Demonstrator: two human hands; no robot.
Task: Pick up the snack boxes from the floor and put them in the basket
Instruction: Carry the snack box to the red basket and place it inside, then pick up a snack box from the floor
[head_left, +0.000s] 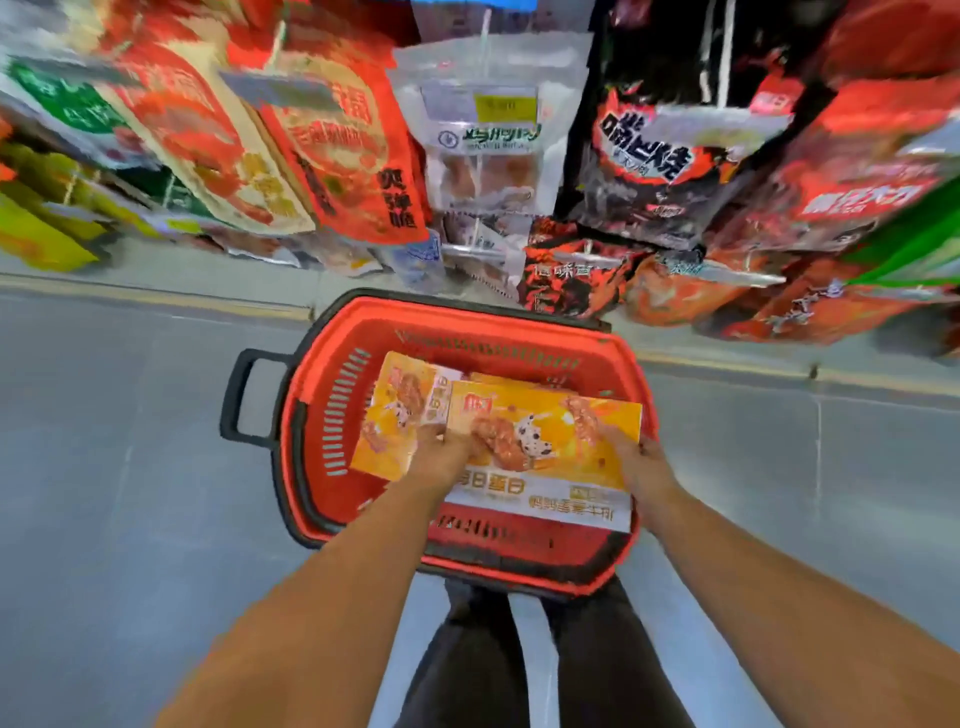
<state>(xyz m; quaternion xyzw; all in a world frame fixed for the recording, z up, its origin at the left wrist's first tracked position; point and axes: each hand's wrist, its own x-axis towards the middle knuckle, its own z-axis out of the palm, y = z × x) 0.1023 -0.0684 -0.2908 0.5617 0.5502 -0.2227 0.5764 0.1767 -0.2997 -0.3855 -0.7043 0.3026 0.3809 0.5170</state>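
A red plastic basket (332, 415) with a black handle stands on the grey floor in front of me. Above its opening I hold a large orange snack box (545, 431) flat between both hands. My left hand (447, 452) grips its left edge, fingers over the top face. On the right edge, my right hand (634, 457) holds it. A second orange snack box (395, 410) lies tilted inside the basket at the left, and part of another shows beneath the held one.
Hanging red, black and clear snack bags (483, 140) fill the shelf rack right behind the basket. Grey floor (130, 467) spreads to the left and right. My dark trouser legs (467, 660) stand just under the basket's near rim.
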